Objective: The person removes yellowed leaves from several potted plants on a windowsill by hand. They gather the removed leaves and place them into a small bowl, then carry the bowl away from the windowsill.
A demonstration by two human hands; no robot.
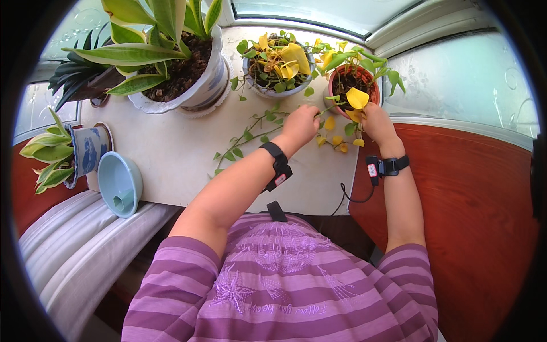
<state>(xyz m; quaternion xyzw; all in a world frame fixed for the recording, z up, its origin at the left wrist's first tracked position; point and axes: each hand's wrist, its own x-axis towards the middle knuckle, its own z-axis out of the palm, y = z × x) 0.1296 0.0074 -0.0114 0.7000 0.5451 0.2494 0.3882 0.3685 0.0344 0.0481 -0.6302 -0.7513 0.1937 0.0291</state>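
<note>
My left hand (300,125) is closed around a thin green stem (328,108) of a trailing vine, in front of a red plastic pot (372,95). At that pot's front rim, my right hand (378,125) pinches at a yellow leaf (354,115); its fingertips are partly hidden. Just above them is a larger yellow leaf (357,98). Between the hands, several small yellow leaves (337,140) hang or lie over the white tabletop (179,149). A long green vine (248,136) stretches across the surface beside my left wrist.
A pale blue pot (277,92) holds another vine with large yellow leaves on top. Left of it stands a big white pot (194,96) of snake plant. A smaller blue-and-white pot (90,149) and a light blue bowl (120,179) with a green piece are at the left. Frosted windows (461,77) enclose the back.
</note>
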